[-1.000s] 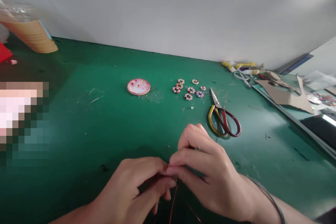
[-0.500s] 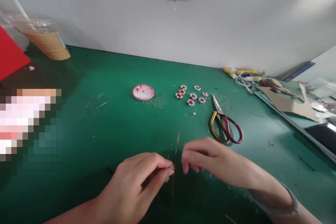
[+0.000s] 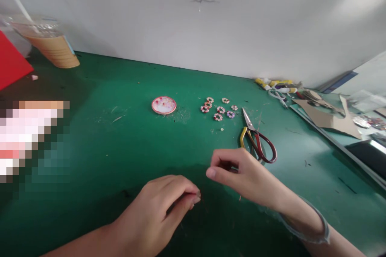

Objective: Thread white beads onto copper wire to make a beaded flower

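Observation:
My left hand [image 3: 163,202] is low in the middle, thumb and forefinger pinched together on thin copper wire; only a faint trace of it shows at the fingertips. Just to the right and a little higher, my right hand [image 3: 238,172] is closed, fingers curled toward the thumb; what it holds, if anything, is hidden. A short copper-coloured strand [image 3: 240,198] shows below it. Behind the right hand lie scissors [image 3: 248,120] with red and yellow handles, partly covered by that hand. Beyond are several small beaded rings [image 3: 218,117] and a loose pale bead [image 3: 222,129].
A shallow red-rimmed dish [image 3: 163,109] with small beads stands mid-table. At the back left is a drink cup [image 3: 58,50] with a straw, near a red object [image 3: 12,62]. Cardboard scraps [image 3: 327,114], yellow-and-white tubes [image 3: 280,84] and a dark object [image 3: 366,156] are at right.
My right hand has risen slightly, its fingers drawn in more. The upright copper wire between the hands no longer shows clearly. My left hand keeps its pinch nearly in place.

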A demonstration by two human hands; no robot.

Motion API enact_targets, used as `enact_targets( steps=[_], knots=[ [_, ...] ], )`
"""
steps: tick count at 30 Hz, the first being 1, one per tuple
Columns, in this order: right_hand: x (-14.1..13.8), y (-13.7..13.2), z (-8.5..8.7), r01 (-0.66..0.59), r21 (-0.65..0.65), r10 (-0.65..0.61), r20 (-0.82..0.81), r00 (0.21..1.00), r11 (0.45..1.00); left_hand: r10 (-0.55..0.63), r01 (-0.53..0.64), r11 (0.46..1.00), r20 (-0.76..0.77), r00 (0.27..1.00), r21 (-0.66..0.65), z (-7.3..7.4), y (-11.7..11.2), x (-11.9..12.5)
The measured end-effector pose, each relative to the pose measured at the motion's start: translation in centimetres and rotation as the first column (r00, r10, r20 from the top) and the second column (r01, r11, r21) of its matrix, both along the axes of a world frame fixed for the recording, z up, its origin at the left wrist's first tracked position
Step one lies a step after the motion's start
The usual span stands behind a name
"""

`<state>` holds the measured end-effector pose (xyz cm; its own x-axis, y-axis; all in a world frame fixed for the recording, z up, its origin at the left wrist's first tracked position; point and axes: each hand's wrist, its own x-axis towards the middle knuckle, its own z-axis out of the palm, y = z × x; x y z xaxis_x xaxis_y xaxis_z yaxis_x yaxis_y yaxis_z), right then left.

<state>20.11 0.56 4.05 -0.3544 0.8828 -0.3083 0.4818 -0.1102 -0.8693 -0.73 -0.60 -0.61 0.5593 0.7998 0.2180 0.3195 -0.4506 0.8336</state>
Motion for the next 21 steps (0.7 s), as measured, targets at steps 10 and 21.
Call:
enact_targets(
  steps=[10,21],
  knots=[
    [-1.3,-0.9,-0.2,-0.015,0.046,0.018,-0.044,0.999,0.999,-0.168,0.171,0.976,-0.029,0.985,0.134,0.5,-0.6,0.2],
    [-1.0,-0.6,-0.4,0.295,0.182,-0.289,-0.061,0.955,0.938,-0.187,0.186,0.979,0.014,0.982,0.083,0.8,-0.6,0.5]
  ],
)
